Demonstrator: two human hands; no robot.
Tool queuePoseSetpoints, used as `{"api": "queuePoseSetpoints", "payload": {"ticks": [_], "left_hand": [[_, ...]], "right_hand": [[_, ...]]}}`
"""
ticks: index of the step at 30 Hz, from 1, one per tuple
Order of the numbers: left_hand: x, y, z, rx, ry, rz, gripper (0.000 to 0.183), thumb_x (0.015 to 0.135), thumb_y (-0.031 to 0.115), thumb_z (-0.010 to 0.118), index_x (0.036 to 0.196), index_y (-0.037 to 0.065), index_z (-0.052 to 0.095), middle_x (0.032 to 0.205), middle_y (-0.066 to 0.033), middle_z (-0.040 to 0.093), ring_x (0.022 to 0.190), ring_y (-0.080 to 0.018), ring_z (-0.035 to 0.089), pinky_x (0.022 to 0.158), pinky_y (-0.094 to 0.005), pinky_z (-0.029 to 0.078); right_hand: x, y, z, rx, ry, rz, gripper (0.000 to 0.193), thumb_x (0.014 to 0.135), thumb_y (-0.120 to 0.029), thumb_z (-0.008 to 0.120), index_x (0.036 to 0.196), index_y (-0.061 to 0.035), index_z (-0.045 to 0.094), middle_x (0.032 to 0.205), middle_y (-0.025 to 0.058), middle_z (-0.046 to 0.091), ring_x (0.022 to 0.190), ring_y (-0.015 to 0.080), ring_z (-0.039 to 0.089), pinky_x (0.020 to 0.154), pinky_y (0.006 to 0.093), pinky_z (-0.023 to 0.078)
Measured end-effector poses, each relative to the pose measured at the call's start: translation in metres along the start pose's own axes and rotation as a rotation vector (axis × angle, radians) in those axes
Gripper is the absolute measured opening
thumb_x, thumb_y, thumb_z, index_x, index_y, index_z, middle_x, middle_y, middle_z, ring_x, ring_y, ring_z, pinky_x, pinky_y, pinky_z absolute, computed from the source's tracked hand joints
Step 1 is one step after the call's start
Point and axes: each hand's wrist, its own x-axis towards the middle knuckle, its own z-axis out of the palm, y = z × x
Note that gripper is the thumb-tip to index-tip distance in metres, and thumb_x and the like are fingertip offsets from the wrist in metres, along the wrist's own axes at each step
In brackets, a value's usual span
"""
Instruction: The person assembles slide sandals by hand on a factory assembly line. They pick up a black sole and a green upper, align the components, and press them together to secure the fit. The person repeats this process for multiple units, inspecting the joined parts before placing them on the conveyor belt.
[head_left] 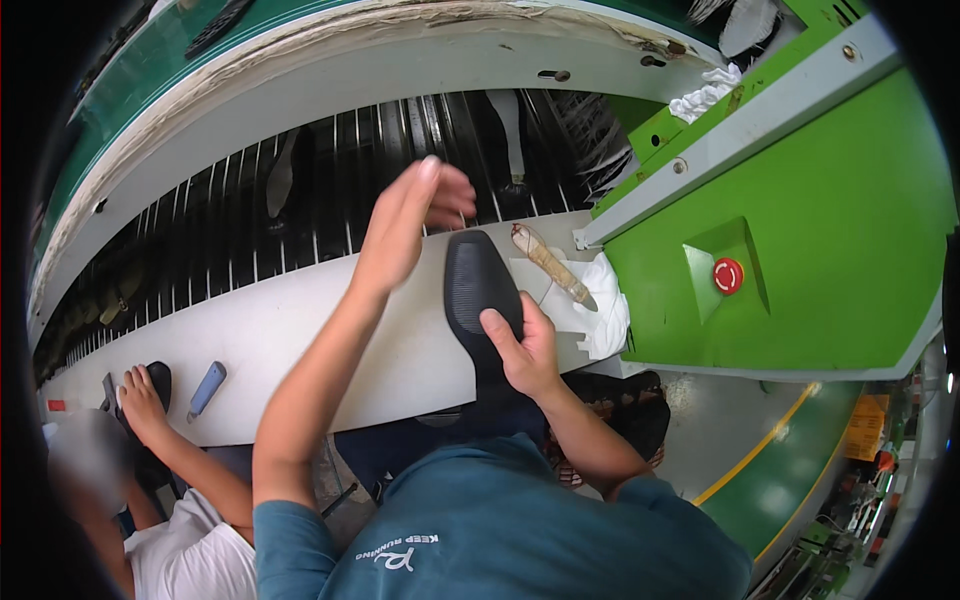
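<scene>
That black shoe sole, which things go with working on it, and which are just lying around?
With the work:
- black shoe sole, held in the right hand
- left hand, empty, raised near it

Lying about, it seems:
- tool with a wrapped handle, perhaps used too
- crumpled white material
- blue-handled tool

Tally by kind, from my remote feed.
I count two people [520, 520]; wearer's hands [528, 348], two; co-worker's hand [142, 402], one visible; long black sole [478, 275], one; knives [208, 386], two; red button [728, 276], one.
</scene>
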Motion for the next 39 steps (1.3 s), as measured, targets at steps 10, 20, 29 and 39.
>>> {"api": "queuePoseSetpoints", "payload": {"ticks": [10,20,29,39], "left_hand": [[0.299,-0.230,-0.006,0.973,0.212,0.752,0.037,0.110,0.031,0.060,0.129,0.002,0.072,0.125,-0.0176,0.075,0.121,-0.0351,0.069,0.109,-0.0487,0.052],[0.281,-0.244,0.012,0.665,0.278,0.535,0.037,0.106,0.021,0.067,0.136,0.001,0.068,0.128,-0.0170,0.074,0.122,-0.0316,0.068,0.107,-0.0453,0.052],[0.097,-0.048,-0.058,-0.276,0.860,0.320,0.054,0.108,0.022,0.076,0.150,-0.005,0.055,0.133,-0.0149,0.071,0.116,-0.0214,0.069,0.096,-0.0372,0.056],[-0.111,0.064,-0.103,-0.093,1.007,0.551,0.030,0.110,0.023,0.073,0.121,0.000,0.058,0.112,-0.0101,0.073,0.098,-0.0151,0.074,0.086,-0.0307,0.063]], "right_hand": [[0.003,0.018,-0.026,-0.395,0.194,-0.045,0.029,0.105,-0.020,0.078,0.094,0.0020,0.063,0.075,0.0099,0.067,0.067,0.0123,0.060,0.061,0.0321,0.049],[0.010,0.020,-0.024,-0.376,0.183,-0.076,0.031,0.105,-0.021,0.078,0.091,0.0003,0.059,0.073,0.0096,0.063,0.066,0.0126,0.057,0.060,0.0346,0.048],[0.008,0.013,-0.015,-0.193,0.107,-0.047,0.027,0.108,-0.025,0.075,0.107,0.0018,0.070,0.093,0.0050,0.075,0.085,0.0085,0.066,0.075,0.0297,0.054],[-0.003,0.023,-0.011,-0.271,-0.076,-0.135,0.023,0.104,-0.016,0.081,0.092,-0.0034,0.066,0.072,-0.0065,0.061,0.064,-0.0003,0.051,0.057,0.0194,0.040]]}}
